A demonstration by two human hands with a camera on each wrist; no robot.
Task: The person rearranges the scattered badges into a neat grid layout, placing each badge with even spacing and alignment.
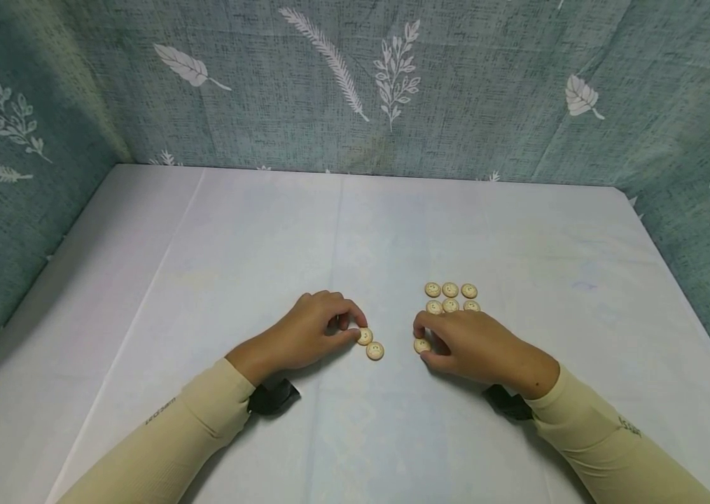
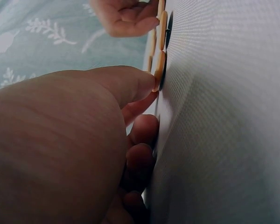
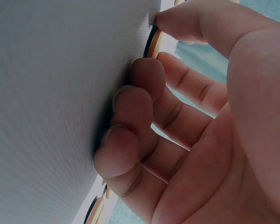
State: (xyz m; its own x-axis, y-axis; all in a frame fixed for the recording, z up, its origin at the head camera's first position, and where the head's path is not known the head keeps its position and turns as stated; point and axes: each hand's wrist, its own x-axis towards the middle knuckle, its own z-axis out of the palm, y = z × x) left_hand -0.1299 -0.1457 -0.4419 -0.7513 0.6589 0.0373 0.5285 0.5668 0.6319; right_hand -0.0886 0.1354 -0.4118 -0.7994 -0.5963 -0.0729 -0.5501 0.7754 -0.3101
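My left hand (image 1: 307,332) pinches a small round wooden button (image 1: 365,337) between thumb and forefinger, flat on the white cloth. Touching it or nearly so, a second button (image 1: 375,351) lies just to its lower right. To the right, my right hand (image 1: 487,350) holds another button (image 1: 422,346) by its edges with thumb and forefinger. In the right wrist view that button (image 3: 154,44) shows edge-on between the fingertips, the other fingers curled beneath the palm. The left wrist view shows the left thumb against the rim of its button (image 2: 161,67).
Beyond the right hand, two rows of similar buttons (image 1: 450,289) lie on the cloth, the nearer row partly covered by that hand. A white cloth (image 1: 254,238) covers the table. Green patterned fabric (image 1: 468,91) hangs behind and at both sides.
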